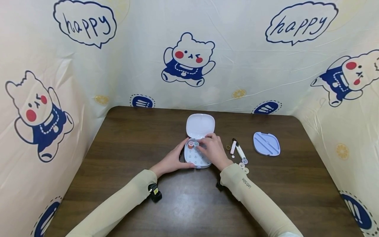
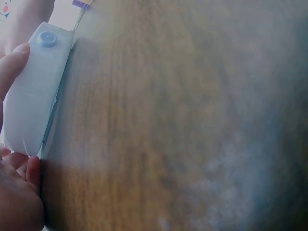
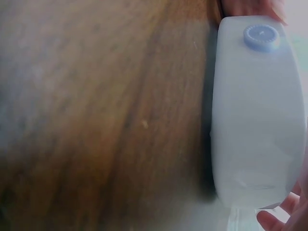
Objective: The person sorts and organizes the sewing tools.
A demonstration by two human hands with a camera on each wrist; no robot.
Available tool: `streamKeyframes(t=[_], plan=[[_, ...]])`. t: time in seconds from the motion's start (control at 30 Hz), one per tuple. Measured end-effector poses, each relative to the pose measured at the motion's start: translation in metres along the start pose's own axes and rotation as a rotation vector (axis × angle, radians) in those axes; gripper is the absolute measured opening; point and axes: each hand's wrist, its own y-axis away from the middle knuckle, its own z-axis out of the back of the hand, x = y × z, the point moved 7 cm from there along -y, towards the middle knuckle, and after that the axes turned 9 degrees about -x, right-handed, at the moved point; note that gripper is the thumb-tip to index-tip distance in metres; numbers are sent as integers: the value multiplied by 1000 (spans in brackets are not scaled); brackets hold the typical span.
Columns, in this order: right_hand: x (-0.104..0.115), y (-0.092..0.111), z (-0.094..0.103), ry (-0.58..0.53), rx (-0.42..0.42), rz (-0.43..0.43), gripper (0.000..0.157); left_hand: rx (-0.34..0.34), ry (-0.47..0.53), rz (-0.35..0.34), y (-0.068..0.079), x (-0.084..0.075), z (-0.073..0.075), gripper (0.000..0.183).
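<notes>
A white storage case [image 1: 197,161] with rows of small pegs stands open on the table, its lid [image 1: 200,125] tipped back. My left hand [image 1: 171,161] grips the case's left side, the thumb along its front edge. In the left wrist view a round button shows on the wall of the case [image 2: 36,91]. An orange thread spool [image 1: 190,144] sits at the back left of the pegs, beside a light blue spool [image 1: 196,144]. Reaching over the case, my right hand [image 1: 214,150] pinches the light blue spool at its fingertips. Its palm hides the pegs at the right.
Right of the case lie a pale pink stick [image 1: 233,147], a black-and-white pen-like tool [image 1: 240,152], a small ring [image 1: 228,147] and several pale spools [image 1: 242,165]. Farther right is a blue-violet tray or cover [image 1: 266,144]. A printed cloth [image 1: 189,95] surrounds the table.
</notes>
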Motion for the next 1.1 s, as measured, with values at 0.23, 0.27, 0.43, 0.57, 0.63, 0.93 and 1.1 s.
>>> streamKeyframes(t=[0.23, 0.27, 0.43, 0.57, 0.63, 0.93, 1.1], plan=[[-2, 1, 7, -65, 11, 1, 21, 1, -2, -14, 0, -1, 0, 117], [-2, 1, 9, -81, 8, 2, 20, 1, -2, -17, 0, -1, 0, 117], [-6, 4, 17, -154, -17, -3, 19, -2, 1, -16, 1, -2, 1, 116], [-9, 7, 26, -194, -35, -17, 19, 0, -3, -14, 0, -1, 1, 117], [-11, 8, 31, -200, -37, -27, 20, -1, 0, -14, 0, -2, 1, 117], [-28, 22, 54, -188, -53, -103, 23, 2, 5, -12, 0, -3, 1, 118], [-37, 31, 65, -202, -53, -127, 24, -3, -7, -19, 0, -2, 2, 118]])
